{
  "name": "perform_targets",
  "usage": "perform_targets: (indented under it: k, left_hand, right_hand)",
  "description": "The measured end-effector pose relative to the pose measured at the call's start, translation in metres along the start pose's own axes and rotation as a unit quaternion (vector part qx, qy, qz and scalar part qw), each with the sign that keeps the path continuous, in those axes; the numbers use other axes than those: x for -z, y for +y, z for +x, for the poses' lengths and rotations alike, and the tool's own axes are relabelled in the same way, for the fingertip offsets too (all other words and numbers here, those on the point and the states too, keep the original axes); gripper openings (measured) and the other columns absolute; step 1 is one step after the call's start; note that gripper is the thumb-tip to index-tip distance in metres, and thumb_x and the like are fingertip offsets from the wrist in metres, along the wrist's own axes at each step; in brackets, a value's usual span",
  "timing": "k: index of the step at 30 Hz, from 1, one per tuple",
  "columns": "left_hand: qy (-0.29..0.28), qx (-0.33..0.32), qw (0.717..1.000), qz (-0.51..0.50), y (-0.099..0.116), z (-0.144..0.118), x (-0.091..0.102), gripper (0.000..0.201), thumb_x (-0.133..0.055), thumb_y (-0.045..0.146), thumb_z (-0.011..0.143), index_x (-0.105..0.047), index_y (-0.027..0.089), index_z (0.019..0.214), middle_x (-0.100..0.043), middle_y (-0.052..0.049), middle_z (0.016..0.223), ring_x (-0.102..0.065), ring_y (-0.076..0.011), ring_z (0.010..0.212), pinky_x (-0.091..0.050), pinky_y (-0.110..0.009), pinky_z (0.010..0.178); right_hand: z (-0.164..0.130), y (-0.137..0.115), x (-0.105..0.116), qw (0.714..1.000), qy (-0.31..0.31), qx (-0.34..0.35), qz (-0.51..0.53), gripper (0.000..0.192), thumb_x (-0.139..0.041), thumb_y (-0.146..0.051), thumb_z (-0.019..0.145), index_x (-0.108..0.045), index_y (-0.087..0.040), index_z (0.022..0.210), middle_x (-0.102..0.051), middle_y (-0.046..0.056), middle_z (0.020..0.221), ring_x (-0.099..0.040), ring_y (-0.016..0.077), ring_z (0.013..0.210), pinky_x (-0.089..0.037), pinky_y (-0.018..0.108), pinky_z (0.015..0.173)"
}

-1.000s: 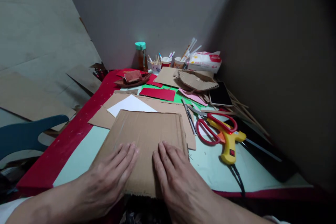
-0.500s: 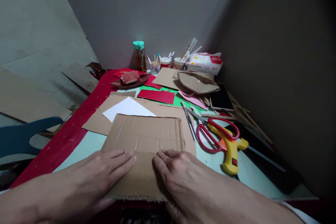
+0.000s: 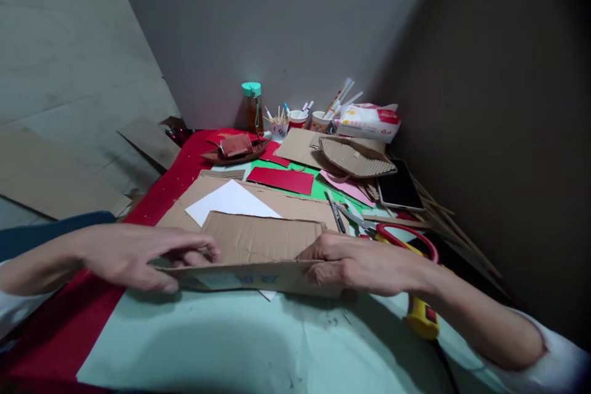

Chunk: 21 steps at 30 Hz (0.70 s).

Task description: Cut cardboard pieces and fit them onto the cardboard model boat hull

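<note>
Brown corrugated cardboard (image 3: 263,240), creased and folded with its near flap turned up, sits mid-tabletop (image 3: 231,345). Left hand (image 3: 133,255) and right hand (image 3: 360,261) pinch the fold's ends, fingers closed on it.

Left hand (image 3: 138,253): grips the cardboard sheet (image 3: 258,252) at its left end.
Right hand (image 3: 364,263): grips its right end.
Scissors (image 3: 406,235): just beyond the right hand.

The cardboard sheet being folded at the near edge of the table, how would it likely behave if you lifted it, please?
The cardboard sheet probably stays fairly stiff and light: it is thin corrugated board. It would likely hinge at the crease, where both hands, left hand and right hand, hold its near flap raised.
</note>
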State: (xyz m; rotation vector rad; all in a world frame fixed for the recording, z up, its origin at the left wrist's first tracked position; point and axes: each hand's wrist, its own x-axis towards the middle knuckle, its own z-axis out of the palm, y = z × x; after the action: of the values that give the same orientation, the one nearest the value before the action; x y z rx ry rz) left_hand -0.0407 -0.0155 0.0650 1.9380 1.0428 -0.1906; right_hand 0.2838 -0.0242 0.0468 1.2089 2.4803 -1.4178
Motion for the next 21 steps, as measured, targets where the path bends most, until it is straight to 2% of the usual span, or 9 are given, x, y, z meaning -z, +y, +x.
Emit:
perform_targets:
  k: [1,4,6,8,12,13,15,17,21]
  left_hand:
    - [0.007,0.017,1.0,-0.017,-0.009,-0.007,-0.004,0.042,-0.068,0.032,0.076,-0.071,0.024,0.116,-0.075,-0.002,0.097,-0.068,-0.023,0.087,-0.052,-0.022,0.075]
    - [0.131,0.069,0.987,-0.069,-0.037,-0.018,-0.024,0.034,-0.072,0.032,0.073,-0.075,0.029,0.107,-0.075,-0.001,0.112,-0.068,-0.0263,0.102,-0.051,-0.024,0.081]
    - [0.234,0.064,0.965,-0.098,-0.05,-0.016,-0.039,0.025,-0.066,0.036,0.078,-0.077,0.027,0.099,-0.076,-0.002,0.106,-0.068,-0.0262,0.098,-0.051,-0.027,0.081]
    - [0.299,0.042,0.945,-0.127,-0.056,-0.01,-0.051,0.022,-0.061,0.037,0.082,-0.078,0.024,0.09,-0.077,-0.003,0.098,-0.068,-0.0253,0.093,-0.051,-0.028,0.08]
    - [0.339,0.01,0.927,-0.164,-0.056,0.0,-0.063,0.025,-0.058,0.038,0.085,-0.078,0.022,0.084,-0.076,-0.002,0.09,-0.066,-0.0243,0.091,-0.049,-0.029,0.081]
    - [0.342,0.007,0.925,-0.165,-0.057,0.001,-0.064,0.026,-0.058,0.04,0.085,-0.077,0.022,0.084,-0.076,-0.002,0.089,-0.066,-0.0246,0.09,-0.049,-0.029,0.08]
    - [0.354,0.009,0.921,-0.163,-0.057,0.002,-0.066,0.029,-0.059,0.045,0.085,-0.076,0.022,0.083,-0.076,-0.003,0.09,-0.065,-0.0261,0.089,-0.049,-0.031,0.08]
    - [0.369,0.023,0.911,-0.18,-0.057,0.003,-0.065,0.032,-0.06,0.05,0.083,-0.075,0.022,0.083,-0.076,-0.005,0.092,-0.064,-0.0291,0.093,-0.048,-0.034,0.082]
    - [0.374,0.039,0.896,-0.237,-0.048,0.017,-0.047,0.036,-0.064,0.053,0.079,-0.074,0.02,0.088,-0.075,-0.007,0.098,-0.062,-0.0332,0.103,-0.045,-0.039,0.09]
  right_hand:
    - [0.0,0.002,-0.001,1.0,0.004,-0.011,0.023,0.031,-0.054,-0.033,0.088,-0.077,-0.018,0.103,-0.067,0.007,0.111,-0.06,0.0238,0.108,-0.047,0.026,0.086]
    - [0.001,0.004,-0.007,0.995,0.017,-0.026,0.1,0.027,-0.059,-0.039,0.086,-0.076,-0.017,0.086,-0.063,0.002,0.086,-0.06,0.0184,0.081,-0.044,0.023,0.063]
    - [0.001,0.003,-0.015,0.989,0.048,-0.023,0.141,0.026,-0.061,-0.039,0.084,-0.072,-0.017,0.075,-0.054,-0.002,0.069,-0.049,0.0134,0.062,-0.036,0.023,0.053]
    - [0.0,0.004,-0.029,0.977,0.124,-0.03,0.17,0.024,-0.065,-0.04,0.081,-0.07,-0.018,0.072,-0.052,-0.004,0.066,-0.044,0.0118,0.059,-0.032,0.023,0.052]
    - [-0.005,0.018,-0.067,0.936,0.266,-0.08,0.217,0.028,-0.073,-0.045,0.075,-0.072,-0.018,0.083,-0.064,-0.001,0.076,-0.055,0.0162,0.071,-0.039,0.024,0.061]
    - [-0.006,0.022,-0.077,0.925,0.29,-0.092,0.228,0.029,-0.074,-0.046,0.075,-0.071,-0.018,0.082,-0.066,0.0,0.077,-0.056,0.0171,0.07,-0.041,0.025,0.062]
    - [-0.006,0.029,-0.092,0.908,0.332,-0.127,0.221,0.038,-0.07,-0.052,0.076,-0.063,-0.017,0.063,-0.06,0.0,0.062,-0.053,0.0171,0.06,-0.04,0.027,0.055]
    - [-0.005,0.031,-0.098,0.896,0.36,-0.131,0.227,0.042,-0.065,-0.055,0.08,-0.059,-0.019,0.059,-0.057,0.001,0.057,-0.052,0.0183,0.058,-0.041,0.029,0.055]
    - [0.001,0.025,-0.09,0.869,0.397,-0.095,0.28,0.034,-0.062,-0.052,0.083,-0.063,-0.019,0.073,-0.066,0.003,0.076,-0.058,0.0205,0.072,-0.046,0.029,0.065]
